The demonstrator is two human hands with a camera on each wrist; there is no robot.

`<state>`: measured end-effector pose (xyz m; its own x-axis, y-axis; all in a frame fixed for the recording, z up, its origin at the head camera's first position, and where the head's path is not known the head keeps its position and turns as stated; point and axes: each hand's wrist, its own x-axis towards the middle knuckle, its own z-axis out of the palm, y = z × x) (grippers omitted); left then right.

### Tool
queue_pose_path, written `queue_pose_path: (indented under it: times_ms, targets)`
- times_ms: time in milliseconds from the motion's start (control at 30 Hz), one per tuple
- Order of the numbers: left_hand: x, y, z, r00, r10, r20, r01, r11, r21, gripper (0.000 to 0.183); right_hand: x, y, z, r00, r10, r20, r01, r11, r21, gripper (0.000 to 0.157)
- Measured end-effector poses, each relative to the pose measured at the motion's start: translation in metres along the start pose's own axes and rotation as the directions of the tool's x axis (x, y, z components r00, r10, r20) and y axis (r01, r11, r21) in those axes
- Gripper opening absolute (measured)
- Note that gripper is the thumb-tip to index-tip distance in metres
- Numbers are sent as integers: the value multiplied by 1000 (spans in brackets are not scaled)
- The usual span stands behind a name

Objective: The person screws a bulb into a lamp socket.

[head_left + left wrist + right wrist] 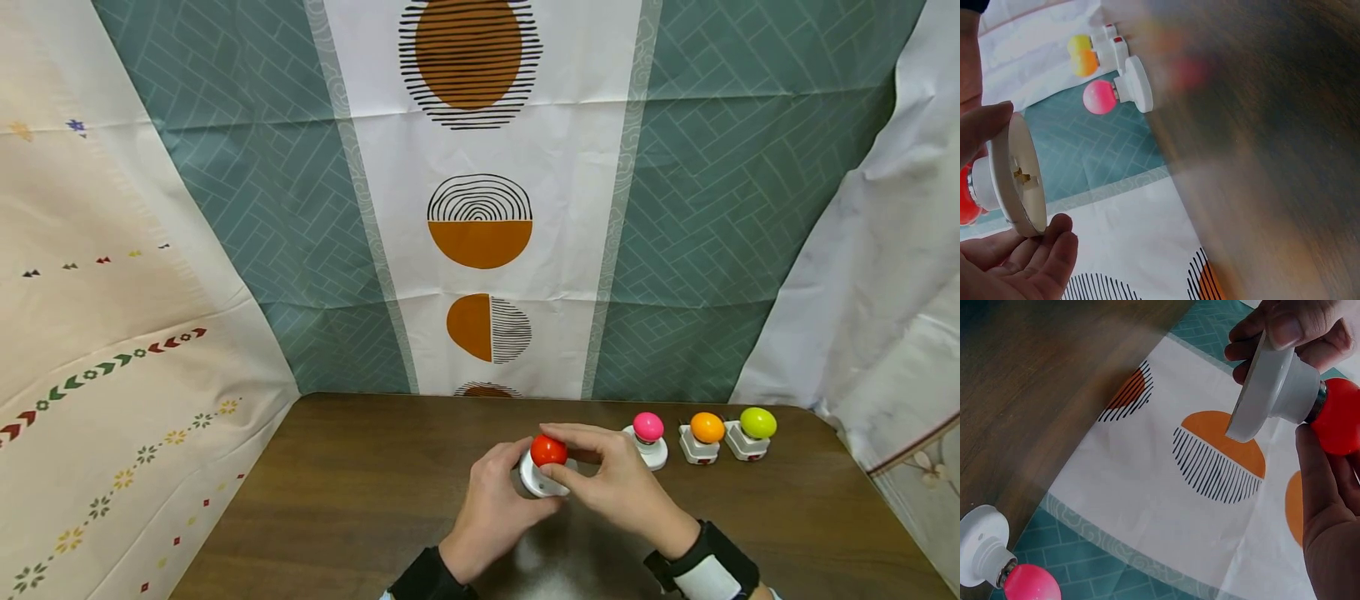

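Observation:
A round white lamp holder (534, 478) with a red bulb (549, 450) in it is held up over the table. My left hand (497, 497) grips the holder by its rim, thumb on one side and fingers on the other. With thumb and fingers, my right hand (624, 482) holds the red bulb. In the left wrist view the holder (1000, 178) shows its hollow underside with a brass-coloured contact. The right wrist view has the red bulb (1342, 415) seated against the holder's neck, a band of its metal base showing between.
To the right on the brown table (360, 500) stand a pink bulb (648, 427) in a round holder, then an orange bulb (707, 427) and a yellow-green bulb (757, 422) in squarer white holders. A patterned cloth (675, 333) hangs behind the table's back edge.

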<state>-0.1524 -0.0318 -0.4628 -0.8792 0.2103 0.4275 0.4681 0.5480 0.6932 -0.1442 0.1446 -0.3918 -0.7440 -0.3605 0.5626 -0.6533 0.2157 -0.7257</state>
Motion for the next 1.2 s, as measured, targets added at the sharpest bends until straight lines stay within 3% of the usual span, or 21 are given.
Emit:
queue_pose_path:
  times_ms: [400, 867, 1200]
  targets:
    - [1, -2, 2, 999, 34, -38, -33, 999, 10, 61, 0, -2, 6, 990, 46, -137, -51, 998, -39, 40]
    - [1, 0, 4, 994, 65, -92, -63, 998, 25, 59, 2, -6, 10, 973, 20, -229, -41, 995, -88, 36]
    - [1, 1, 1, 1000, 23, -14, -22, 998, 53, 66, 0, 6, 13, 970, 40, -241, -64, 994, -90, 39]
